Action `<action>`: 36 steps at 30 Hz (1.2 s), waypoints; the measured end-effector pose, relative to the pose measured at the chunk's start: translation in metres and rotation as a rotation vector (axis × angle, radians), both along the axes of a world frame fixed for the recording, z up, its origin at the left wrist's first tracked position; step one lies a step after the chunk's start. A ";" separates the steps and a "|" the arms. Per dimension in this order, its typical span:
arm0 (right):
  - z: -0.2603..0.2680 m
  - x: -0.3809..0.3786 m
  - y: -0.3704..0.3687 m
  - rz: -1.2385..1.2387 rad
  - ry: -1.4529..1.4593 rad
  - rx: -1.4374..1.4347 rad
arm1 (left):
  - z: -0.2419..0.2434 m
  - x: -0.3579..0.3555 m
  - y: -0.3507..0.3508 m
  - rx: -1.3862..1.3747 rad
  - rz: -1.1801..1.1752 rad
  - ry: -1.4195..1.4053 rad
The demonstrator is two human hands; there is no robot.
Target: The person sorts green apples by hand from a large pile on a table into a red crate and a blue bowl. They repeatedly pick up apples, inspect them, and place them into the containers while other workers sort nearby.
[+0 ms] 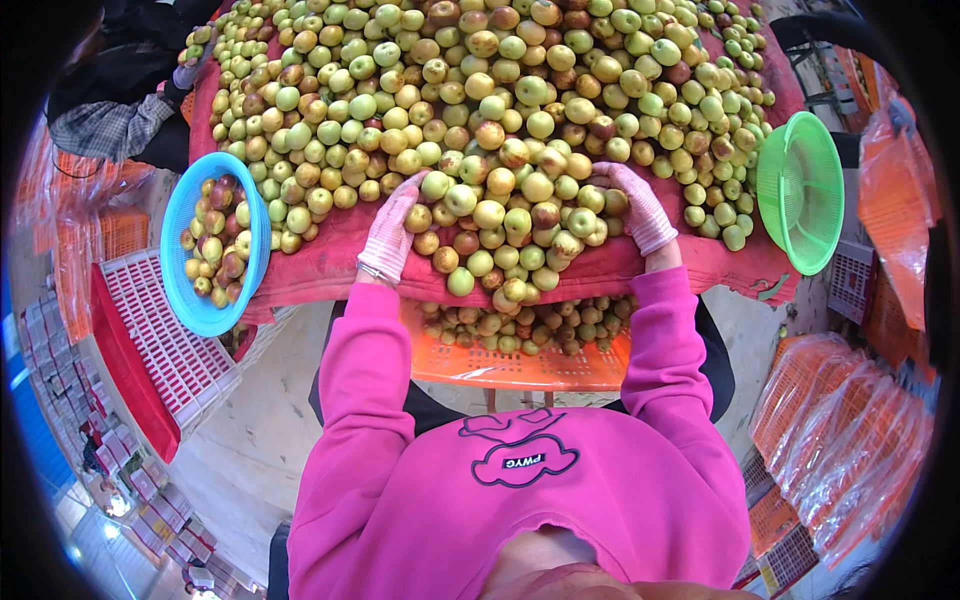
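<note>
Green and reddish jujube fruits (517, 112) lie heaped over a table covered with red cloth (337, 259). My left hand (395, 225), in a striped knit glove, rests against the left side of the pile at the near edge. On the right side of the same pile is my right hand (636, 206), gloved alike, its fingers curved around the outer fruits. Between the hands, fruits reach the table's edge. Below it, an orange plastic crate (517, 367) in front of my body holds more fruits. Whether either palm grips a single fruit is hidden.
A blue plastic basket (171, 240) partly filled with fruits is at the left edge, above a white and red crate (165, 330). A green divided basket (814, 195) stands tilted at the right edge. Wrapped orange crates (840, 435) are stacked at right. Another person's sleeve (112, 127) shows at upper left.
</note>
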State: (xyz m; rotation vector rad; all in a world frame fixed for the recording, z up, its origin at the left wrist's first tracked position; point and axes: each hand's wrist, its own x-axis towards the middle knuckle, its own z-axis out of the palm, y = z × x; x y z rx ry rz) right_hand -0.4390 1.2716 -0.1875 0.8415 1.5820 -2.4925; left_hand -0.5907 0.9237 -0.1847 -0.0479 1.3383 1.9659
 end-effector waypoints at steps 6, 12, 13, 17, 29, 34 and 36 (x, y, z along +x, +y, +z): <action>0.007 -0.021 -0.035 0.208 0.034 0.300 | 0.009 0.007 0.007 -0.069 -0.097 -0.065; 0.028 -0.007 -0.057 0.416 0.051 0.340 | 0.026 0.033 0.012 -0.134 -0.327 0.193; 0.032 -0.002 -0.062 0.445 -0.022 0.378 | 0.030 0.038 0.011 -0.080 -0.347 0.180; 0.043 0.019 -0.083 0.626 0.020 0.617 | 0.040 0.062 0.014 -0.186 -0.591 0.234; 0.066 -0.090 -0.106 0.374 0.618 1.553 | 0.101 0.052 -0.010 -0.395 -0.716 0.705; 0.035 -0.138 -0.112 0.601 0.485 1.873 | 0.166 0.016 -0.013 -0.261 -0.339 0.591; 0.030 -0.145 -0.114 0.710 0.449 1.962 | 0.205 0.005 -0.015 0.021 -0.260 0.657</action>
